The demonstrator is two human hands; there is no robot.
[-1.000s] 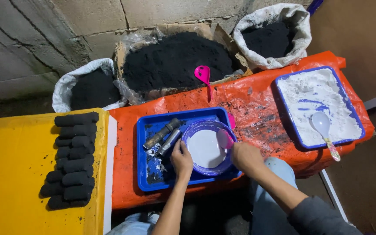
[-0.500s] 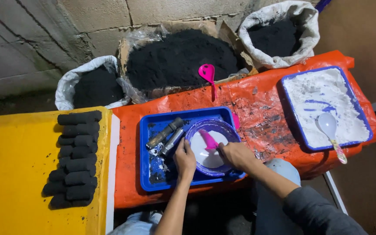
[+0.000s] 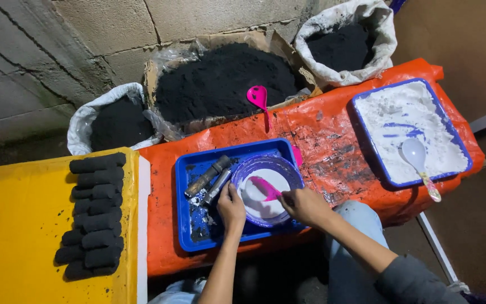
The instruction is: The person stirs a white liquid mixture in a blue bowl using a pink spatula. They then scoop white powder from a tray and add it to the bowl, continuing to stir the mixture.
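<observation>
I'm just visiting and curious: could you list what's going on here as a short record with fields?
Left hand: grips the rim of the purple bowl
Right hand: holds a pink spoon in the bowl's white contents
Bowl sits in: blue tray, beside metal tubes
Left side: black cylinders on yellow sheet
Right side: tray of white powder with a white spoon

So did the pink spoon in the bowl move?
Yes. The pink spoon swung from the purple bowl's right rim leftward across the middle, held by the right hand.

Two blue trays (image 3: 189, 236) (one powdered), three spoons (image 3: 259, 97), two sacks (image 3: 80, 121).
</observation>
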